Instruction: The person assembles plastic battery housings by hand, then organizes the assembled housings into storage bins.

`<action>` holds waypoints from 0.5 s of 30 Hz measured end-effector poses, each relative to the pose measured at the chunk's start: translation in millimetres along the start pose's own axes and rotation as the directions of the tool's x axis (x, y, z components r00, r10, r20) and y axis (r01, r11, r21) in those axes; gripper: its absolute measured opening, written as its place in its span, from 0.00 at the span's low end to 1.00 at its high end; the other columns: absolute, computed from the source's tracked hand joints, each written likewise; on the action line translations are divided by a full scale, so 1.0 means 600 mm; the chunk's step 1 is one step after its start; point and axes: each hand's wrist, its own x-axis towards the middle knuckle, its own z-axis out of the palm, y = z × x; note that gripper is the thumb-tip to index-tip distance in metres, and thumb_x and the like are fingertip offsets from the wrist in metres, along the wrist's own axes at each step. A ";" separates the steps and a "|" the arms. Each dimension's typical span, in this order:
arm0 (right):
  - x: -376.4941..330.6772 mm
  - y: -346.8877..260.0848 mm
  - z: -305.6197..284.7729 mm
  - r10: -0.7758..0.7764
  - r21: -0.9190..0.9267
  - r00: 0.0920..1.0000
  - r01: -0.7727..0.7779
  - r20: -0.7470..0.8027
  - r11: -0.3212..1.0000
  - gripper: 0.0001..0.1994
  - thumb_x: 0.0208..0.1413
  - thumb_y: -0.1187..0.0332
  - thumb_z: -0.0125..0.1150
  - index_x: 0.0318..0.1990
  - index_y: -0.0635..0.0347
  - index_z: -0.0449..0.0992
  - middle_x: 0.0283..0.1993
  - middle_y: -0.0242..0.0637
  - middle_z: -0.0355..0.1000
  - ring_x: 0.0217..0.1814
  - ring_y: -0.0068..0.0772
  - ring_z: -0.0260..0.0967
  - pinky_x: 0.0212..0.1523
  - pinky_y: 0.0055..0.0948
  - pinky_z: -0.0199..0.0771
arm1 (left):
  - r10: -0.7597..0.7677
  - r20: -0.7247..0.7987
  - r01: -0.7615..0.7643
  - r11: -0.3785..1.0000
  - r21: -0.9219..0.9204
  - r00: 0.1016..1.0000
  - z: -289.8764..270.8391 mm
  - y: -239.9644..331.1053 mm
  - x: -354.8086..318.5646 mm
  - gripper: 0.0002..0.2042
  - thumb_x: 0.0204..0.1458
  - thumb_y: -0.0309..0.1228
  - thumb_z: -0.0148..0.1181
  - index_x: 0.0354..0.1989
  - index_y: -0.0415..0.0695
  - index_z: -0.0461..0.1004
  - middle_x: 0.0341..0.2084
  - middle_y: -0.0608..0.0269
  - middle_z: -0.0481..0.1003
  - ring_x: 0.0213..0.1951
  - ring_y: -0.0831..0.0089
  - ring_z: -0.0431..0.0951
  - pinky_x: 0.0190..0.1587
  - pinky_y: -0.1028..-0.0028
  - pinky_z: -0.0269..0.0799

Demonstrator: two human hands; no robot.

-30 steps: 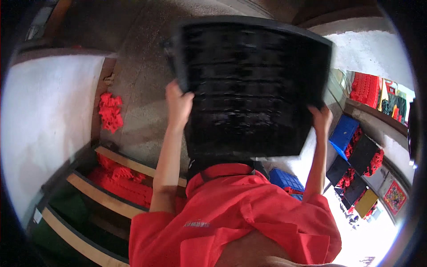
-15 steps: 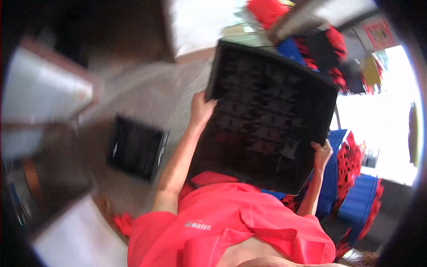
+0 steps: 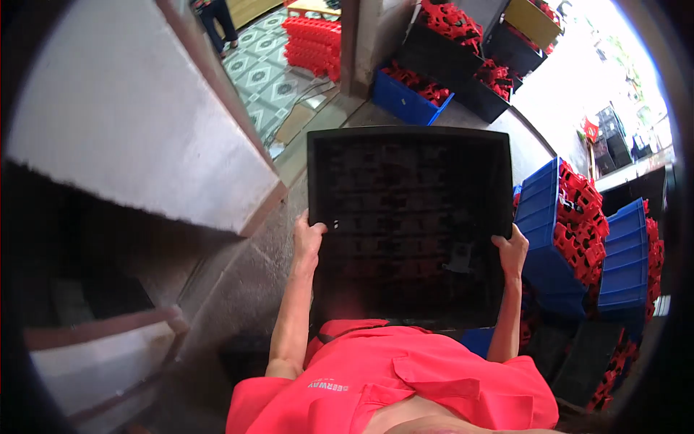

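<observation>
A large black crate (image 3: 409,132) is held up in front of my body, its near side against my red shirt. My left hand (image 3: 308,240) is closed on the crate's left side, thumb over the rim. On the opposite side my right hand (image 3: 512,252) grips the rim in the same way. Inside, dark rows of shapes (image 3: 387,217) and a small greyish patch are too dim to name. Both forearms reach up from the lower edge, and the crate hides the floor beneath it.
Blue crates (image 3: 538,210) full of red plastic parts (image 3: 578,217) are stacked at right. More filled black and blue crates (image 3: 412,105) stand ahead. At left a white wall (image 3: 137,108) borders a doorway to a tiled floor (image 3: 256,65), with stacked red parts (image 3: 312,47) and a person's legs (image 3: 215,25).
My view has turned toward the doorway and crate stacks. The black crate, tilted before, now sits straight in front of me, with both hands still on it. The small black crate on the floor has left view.
</observation>
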 end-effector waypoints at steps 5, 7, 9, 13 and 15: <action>0.163 -0.099 0.122 -0.118 -0.095 0.993 0.117 -0.009 0.989 0.20 0.38 0.64 0.65 0.44 0.57 0.77 0.32 0.53 0.75 0.39 0.53 0.75 0.38 0.43 0.72 | 0.013 -0.005 -0.014 0.988 -0.155 1.000 -0.043 0.037 0.204 0.22 0.38 0.16 0.51 0.46 0.34 0.73 0.35 0.60 0.76 0.37 0.70 0.75 0.42 0.73 0.70; 0.222 -0.163 0.177 -0.095 -0.087 0.994 0.091 -0.048 0.992 0.20 0.39 0.64 0.65 0.44 0.56 0.76 0.31 0.52 0.75 0.37 0.53 0.75 0.38 0.44 0.73 | 0.011 -0.026 -0.014 0.991 -0.136 1.000 -0.062 0.073 0.294 0.21 0.37 0.16 0.51 0.45 0.34 0.72 0.36 0.60 0.76 0.37 0.69 0.74 0.42 0.72 0.70; 0.281 -0.219 0.216 -0.003 -0.085 1.000 0.002 -0.013 0.996 0.21 0.39 0.64 0.66 0.46 0.53 0.77 0.31 0.51 0.75 0.37 0.53 0.75 0.38 0.45 0.72 | 0.048 -0.043 -0.057 0.974 -0.219 0.998 -0.069 0.121 0.372 0.22 0.35 0.16 0.51 0.46 0.34 0.72 0.37 0.59 0.76 0.37 0.68 0.74 0.43 0.71 0.70; 0.391 -0.343 0.290 0.007 -0.054 0.999 -0.009 -0.034 0.999 0.21 0.39 0.63 0.65 0.46 0.51 0.77 0.33 0.50 0.76 0.39 0.52 0.75 0.41 0.45 0.72 | 0.037 -0.103 -0.059 0.973 -0.223 0.994 -0.107 0.214 0.477 0.26 0.33 0.17 0.51 0.48 0.34 0.71 0.38 0.59 0.75 0.39 0.65 0.74 0.47 0.72 0.68; 0.448 -0.404 0.327 -0.065 -0.039 0.998 0.064 -0.016 0.997 0.22 0.39 0.62 0.66 0.47 0.49 0.77 0.33 0.49 0.76 0.39 0.53 0.75 0.42 0.46 0.72 | 0.025 -0.097 -0.047 0.971 -0.235 0.995 -0.137 0.221 0.549 0.28 0.33 0.16 0.50 0.50 0.34 0.70 0.39 0.59 0.75 0.40 0.64 0.73 0.48 0.71 0.68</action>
